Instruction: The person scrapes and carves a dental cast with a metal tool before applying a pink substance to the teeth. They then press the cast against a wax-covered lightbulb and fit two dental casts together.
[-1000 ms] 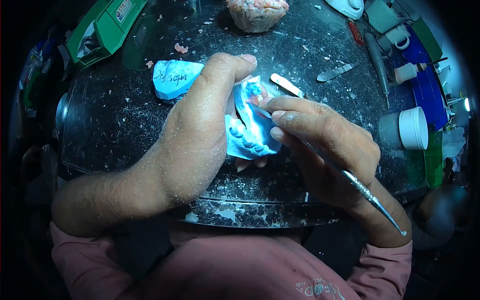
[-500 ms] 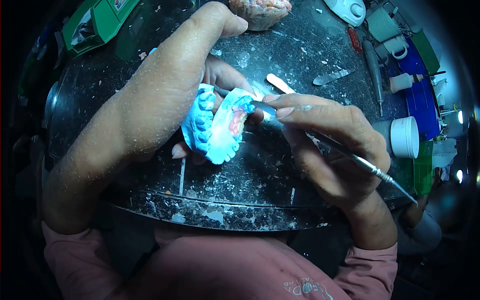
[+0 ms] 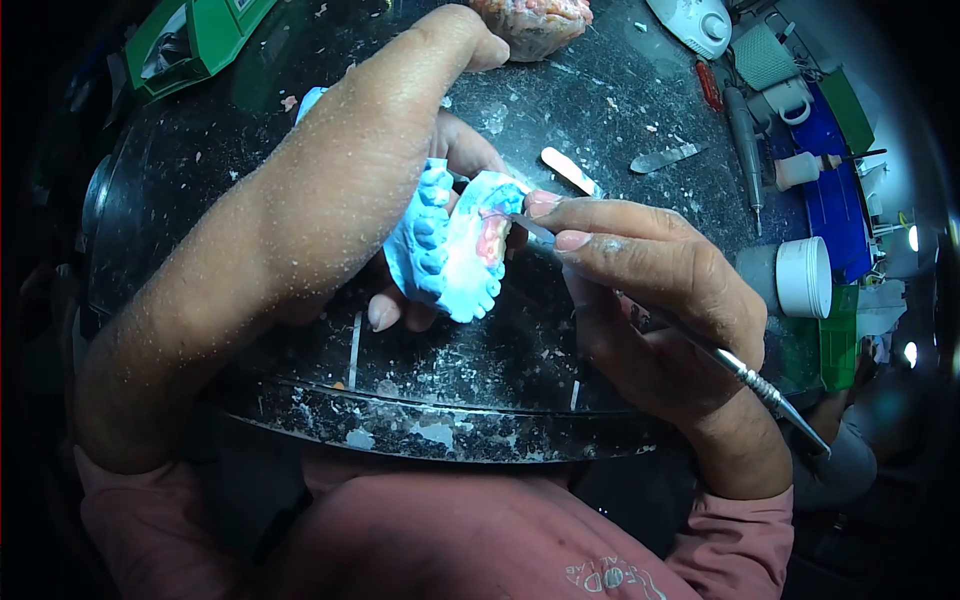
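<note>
A blue dental model [image 3: 428, 255] with two rows of teeth is held over the table by my left hand [image 3: 385, 130], whose fingers wrap round its back. Pink and yellowish material [image 3: 493, 242] covers part of the right-hand row. My right hand [image 3: 670, 290] is closed on a thin metal carving tool [image 3: 735, 365]. The blade of that tool meets the model at the upper edge of the pink patch. The tool's far end points down to the right, past my wrist.
On the dark, stained table [image 3: 450, 380] lie a white-tipped stick [image 3: 568, 170], a flat blade [image 3: 667, 158], a lumpy mass [image 3: 535, 25], a white round tub [image 3: 803, 277] and a grey handpiece [image 3: 743, 150]. A green bin [image 3: 205, 50] stands at the upper left.
The model and my left hand have shifted slightly right. The tool's blade has moved from the blue end of the row down to the edge of the pink patch.
</note>
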Tool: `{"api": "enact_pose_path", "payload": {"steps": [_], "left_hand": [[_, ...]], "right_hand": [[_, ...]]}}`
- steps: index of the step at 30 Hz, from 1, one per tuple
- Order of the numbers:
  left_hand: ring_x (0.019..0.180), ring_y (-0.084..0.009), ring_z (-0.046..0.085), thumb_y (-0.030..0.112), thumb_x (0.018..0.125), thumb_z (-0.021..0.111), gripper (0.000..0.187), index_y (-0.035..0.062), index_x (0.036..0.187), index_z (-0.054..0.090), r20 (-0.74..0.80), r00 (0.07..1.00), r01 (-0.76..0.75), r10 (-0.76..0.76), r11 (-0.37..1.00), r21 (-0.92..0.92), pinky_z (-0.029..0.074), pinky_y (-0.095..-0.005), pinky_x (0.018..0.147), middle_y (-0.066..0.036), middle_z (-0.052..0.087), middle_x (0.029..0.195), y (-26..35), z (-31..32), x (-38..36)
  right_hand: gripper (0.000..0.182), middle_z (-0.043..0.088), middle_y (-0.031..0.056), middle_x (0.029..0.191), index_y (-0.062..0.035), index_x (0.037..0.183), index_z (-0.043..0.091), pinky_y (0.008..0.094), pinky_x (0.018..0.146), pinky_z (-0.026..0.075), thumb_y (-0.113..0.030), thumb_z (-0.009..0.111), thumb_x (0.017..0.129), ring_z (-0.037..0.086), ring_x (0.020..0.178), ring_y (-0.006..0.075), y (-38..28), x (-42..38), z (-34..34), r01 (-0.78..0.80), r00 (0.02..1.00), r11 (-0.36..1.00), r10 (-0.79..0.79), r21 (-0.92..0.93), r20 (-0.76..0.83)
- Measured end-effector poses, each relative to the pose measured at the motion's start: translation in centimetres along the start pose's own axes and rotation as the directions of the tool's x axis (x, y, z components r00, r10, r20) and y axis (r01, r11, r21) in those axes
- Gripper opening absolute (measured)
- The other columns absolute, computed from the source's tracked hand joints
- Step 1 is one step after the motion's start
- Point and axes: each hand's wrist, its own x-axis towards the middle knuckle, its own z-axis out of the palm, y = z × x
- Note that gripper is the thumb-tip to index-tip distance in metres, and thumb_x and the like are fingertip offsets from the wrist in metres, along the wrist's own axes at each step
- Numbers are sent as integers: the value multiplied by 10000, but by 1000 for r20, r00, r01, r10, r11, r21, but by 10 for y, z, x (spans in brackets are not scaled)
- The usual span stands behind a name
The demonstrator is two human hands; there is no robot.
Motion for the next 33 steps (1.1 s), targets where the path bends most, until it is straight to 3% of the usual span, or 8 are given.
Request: {"api": "enact_pose_path", "payload": {"steps": [2,5,13,14,16,22,28,33], "left_hand": [[346,-115,531,642,930,276,862,-139,907,641,-10,999,43,-43,999,3,385,-180,285,-127,617,552,10,6,-4],[339,-115,524,645,927,288,861,-138,901,642,-22,996,91,-91,996,5,381,-181,281,-118,609,538,14,10,-6],[415,-122,571,507,1001,310,614,-23,1220,529,-71,921,-349,383,891,290,406,-192,303,-185,658,782,-17,1,-5],[415,-122,571,507,1001,310,614,-23,1220,529,-73,921,-347,382,892,288,406,-192,303,-185,658,782,-21,-1,-6],[491,-122,607,405,1035,320,423,146,1363,386,17,836,-484,549,721,496,426,-193,326,-212,645,938,-26,-2,-6],[507,-108,601,437,1029,325,423,151,1322,431,46,682,-604,730,528,597,420,-187,341,-177,647,906,-37,-5,3],[485,-92,589,575,982,308,620,41,1141,579,-38,815,-469,579,697,542,406,-189,335,-158,660,836,-26,2,-6],[491,-97,590,514,1007,312,513,99,1222,525,-3,833,-466,553,704,536,411,-196,330,-170,660,854,-26,-1,-7]], "right_hand": [[260,698,219,1067,7,1068,590,313,770,580,121,646,841,707,970,247,-6,1,-2,-75,997,997,75,-1,29],[255,699,214,1070,4,1063,594,313,767,580,118,649,842,708,970,245,-1,0,-1,-29,999,1000,29,-4,21],[265,702,200,1068,-22,1079,603,332,796,582,89,669,849,711,975,268,-8,1,3,-71,997,997,71,-20,4],[270,703,195,1064,-33,1084,606,338,805,583,82,675,850,712,973,272,-11,0,4,-90,996,994,90,-55,0],[277,704,187,1056,-50,1081,610,342,814,584,75,686,846,713,973,273,-13,-2,8,-106,994,992,105,-74,-19],[317,693,199,1072,-25,1120,581,345,824,578,90,683,843,706,987,277,-10,-4,9,-50,999,992,50,-112,3],[304,681,217,1089,-2,1127,577,346,839,572,101,663,854,694,1013,285,-12,-5,9,-62,998,994,63,-92,2],[297,681,212,1096,-5,1131,586,350,849,571,103,651,861,691,1025,287,-16,-5,9,-115,993,988,116,-106,5]]}}
